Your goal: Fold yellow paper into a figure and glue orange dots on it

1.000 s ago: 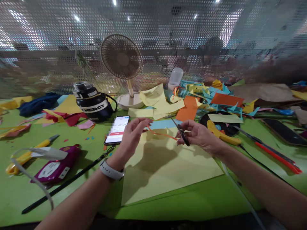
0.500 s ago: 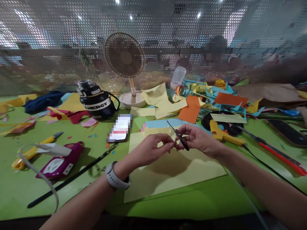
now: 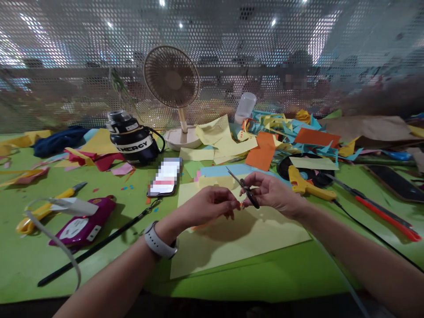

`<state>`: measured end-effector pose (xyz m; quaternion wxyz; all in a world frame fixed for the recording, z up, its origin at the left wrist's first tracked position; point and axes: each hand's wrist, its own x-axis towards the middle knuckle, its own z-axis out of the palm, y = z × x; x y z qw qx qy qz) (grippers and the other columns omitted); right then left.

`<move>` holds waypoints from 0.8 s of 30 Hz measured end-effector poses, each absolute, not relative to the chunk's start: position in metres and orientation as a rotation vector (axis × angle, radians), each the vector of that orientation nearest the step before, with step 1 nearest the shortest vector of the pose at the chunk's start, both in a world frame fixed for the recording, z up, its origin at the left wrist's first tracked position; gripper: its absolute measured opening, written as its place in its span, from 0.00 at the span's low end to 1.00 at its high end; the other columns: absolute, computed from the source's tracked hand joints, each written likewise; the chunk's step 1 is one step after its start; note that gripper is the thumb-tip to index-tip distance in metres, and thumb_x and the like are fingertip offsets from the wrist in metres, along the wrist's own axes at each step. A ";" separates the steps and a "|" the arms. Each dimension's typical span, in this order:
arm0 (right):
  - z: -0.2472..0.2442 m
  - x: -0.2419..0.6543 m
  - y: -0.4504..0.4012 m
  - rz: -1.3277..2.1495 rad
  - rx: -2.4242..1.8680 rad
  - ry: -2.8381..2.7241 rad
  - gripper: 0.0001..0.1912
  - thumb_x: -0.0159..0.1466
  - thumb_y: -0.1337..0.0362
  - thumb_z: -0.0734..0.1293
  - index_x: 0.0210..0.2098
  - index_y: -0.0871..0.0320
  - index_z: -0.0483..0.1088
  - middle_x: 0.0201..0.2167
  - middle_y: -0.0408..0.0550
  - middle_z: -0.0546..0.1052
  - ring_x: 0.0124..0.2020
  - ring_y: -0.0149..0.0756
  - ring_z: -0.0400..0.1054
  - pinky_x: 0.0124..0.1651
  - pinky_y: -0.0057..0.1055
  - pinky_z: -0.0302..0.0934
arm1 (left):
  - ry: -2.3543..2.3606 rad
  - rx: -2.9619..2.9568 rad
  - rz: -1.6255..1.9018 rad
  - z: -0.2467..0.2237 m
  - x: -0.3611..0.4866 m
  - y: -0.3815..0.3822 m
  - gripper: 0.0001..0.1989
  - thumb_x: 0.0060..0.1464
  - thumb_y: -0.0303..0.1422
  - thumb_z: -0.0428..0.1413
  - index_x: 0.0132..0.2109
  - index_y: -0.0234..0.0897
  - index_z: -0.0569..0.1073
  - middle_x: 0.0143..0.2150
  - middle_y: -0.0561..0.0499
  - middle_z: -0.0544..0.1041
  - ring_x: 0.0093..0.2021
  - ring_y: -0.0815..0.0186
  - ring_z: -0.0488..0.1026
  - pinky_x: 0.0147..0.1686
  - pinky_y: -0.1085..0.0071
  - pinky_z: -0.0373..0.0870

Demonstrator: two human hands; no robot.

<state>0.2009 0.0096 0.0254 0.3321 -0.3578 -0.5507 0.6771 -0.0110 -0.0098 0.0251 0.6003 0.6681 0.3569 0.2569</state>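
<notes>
My right hand [image 3: 270, 194] is closed on small dark scissors [image 3: 248, 192], whose blades point up and to the left. Close beside it, my left hand [image 3: 212, 206] has its thumb and fingers pinched together at a tiny orange piece [image 3: 241, 205]. The fingertips of both hands nearly meet there, and fingers hide part of the piece. A strip of orange also shows below the left palm. Beneath both hands lies a large pale yellow sheet [image 3: 265, 243] on the green table [image 3: 132, 278].
Left of the hands are a lit phone [image 3: 166, 176], a purple packet [image 3: 84, 223] and a yellow cutter [image 3: 49, 210]. A bottle [image 3: 132, 139] and fan [image 3: 171, 77] stand behind. Paper scraps, a yellow glue gun [image 3: 309, 187] and a red-handled tool [image 3: 387, 216] lie right.
My left fingers have curled further and tilted down, and orange now shows at their tips and below the palm. The scissors have shifted slightly left.
</notes>
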 end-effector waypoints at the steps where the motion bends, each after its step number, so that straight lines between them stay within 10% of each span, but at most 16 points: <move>1: 0.025 0.201 0.009 1.770 -0.934 -1.436 0.20 0.47 0.67 0.77 0.35 0.58 0.67 0.33 0.41 0.75 0.32 0.28 0.72 0.38 0.28 0.69 | 0.817 1.545 0.597 0.025 -0.010 -0.010 0.07 0.54 0.35 0.56 0.33 0.35 0.73 0.28 0.51 0.75 0.28 0.69 0.71 0.33 0.71 0.67; 24: 0.026 0.202 0.011 1.671 -0.990 -1.417 0.22 0.46 0.59 0.77 0.35 0.59 0.68 0.28 0.42 0.74 0.30 0.31 0.71 0.34 0.30 0.68 | 0.914 1.112 0.643 0.017 -0.007 -0.009 0.13 0.45 0.39 0.64 0.36 0.34 0.78 0.27 0.52 0.75 0.28 0.70 0.71 0.33 0.70 0.70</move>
